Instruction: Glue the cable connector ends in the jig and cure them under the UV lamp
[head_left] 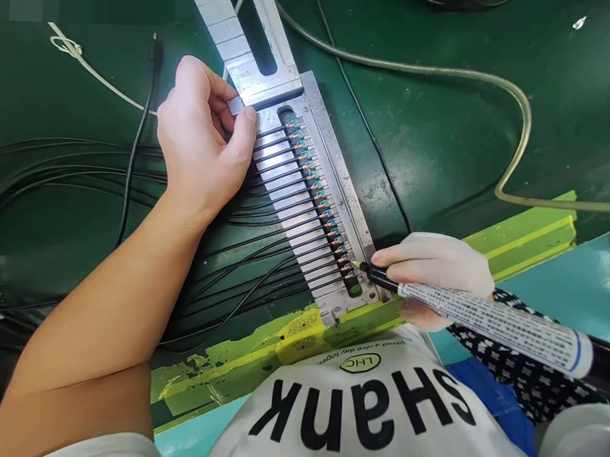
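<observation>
A long metal fixture point(337, 166) lies slantwise on the green bench, with several thin black cables point(281, 188) clamped side by side in its slots. Small coloured wire ends point(316, 185) show in a dark channel along the row. My bare left hand point(203, 135) is closed near the fixture's far end, thumb pressing on the grooved plate and fingers pinching its metal bar. My gloved right hand point(434, 266) grips a black-and-white marker pen point(486, 318). The pen's tip touches the nearest cable end at the fixture's near corner.
The black cables trail off left across the green bench point(463, 127). A beige hose point(440, 72) curves over the bench at the right. Yellow-green tape point(525, 236) marks the bench's front edge. A thin white cord point(90, 71) and a black lead point(138, 129) lie at the far left.
</observation>
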Demonstrator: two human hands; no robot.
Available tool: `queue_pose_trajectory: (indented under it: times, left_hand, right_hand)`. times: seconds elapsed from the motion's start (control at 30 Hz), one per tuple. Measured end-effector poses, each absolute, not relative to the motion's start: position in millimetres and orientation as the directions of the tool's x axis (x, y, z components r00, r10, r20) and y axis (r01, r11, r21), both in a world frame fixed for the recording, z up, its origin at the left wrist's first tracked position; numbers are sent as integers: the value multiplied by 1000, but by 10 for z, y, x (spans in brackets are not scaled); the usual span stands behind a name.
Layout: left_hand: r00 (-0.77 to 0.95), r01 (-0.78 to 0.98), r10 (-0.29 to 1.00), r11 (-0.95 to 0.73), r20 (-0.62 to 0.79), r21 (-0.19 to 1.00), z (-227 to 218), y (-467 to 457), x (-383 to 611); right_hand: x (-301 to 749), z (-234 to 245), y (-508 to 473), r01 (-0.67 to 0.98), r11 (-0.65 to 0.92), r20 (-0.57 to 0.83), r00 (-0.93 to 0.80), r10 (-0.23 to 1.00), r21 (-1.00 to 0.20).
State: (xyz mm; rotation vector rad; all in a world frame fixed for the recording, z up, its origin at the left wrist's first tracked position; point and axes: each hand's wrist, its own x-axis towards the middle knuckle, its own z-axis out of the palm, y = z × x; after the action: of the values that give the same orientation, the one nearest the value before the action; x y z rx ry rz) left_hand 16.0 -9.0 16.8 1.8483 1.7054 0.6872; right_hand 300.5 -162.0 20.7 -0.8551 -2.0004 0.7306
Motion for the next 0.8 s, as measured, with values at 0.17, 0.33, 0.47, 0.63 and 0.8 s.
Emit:
queue_pose_trajectory:
  times: [0.17, 0.33, 0.47, 0.63, 0.8]
  left_hand:
    - [91, 723, 996, -83, 24, 686, 151, -84, 127]
    - [226, 709, 974, -157, -11, 688, 125, -79, 60]
    - [153, 733, 987, -84, -44, 675, 148, -82, 82]
    - [108, 716, 993, -106, 40, 690, 163, -87, 126]
    - [151, 715, 972, -233, 179, 659, -40, -15, 53]
  right_hand:
    - [3013, 180, -1646, 297, 594, 464, -405, 787, -748]
    - [3015, 195, -1639, 293, 596, 463, -413, 784, -748]
    - [3016, 197, -1644, 309, 585, 456, -400, 795, -750]
    - [3004, 213, -1618, 277, 594, 458, -425, 781, -755]
    - [2985, 221, -1584, 279, 607, 474, -419, 774, -744]
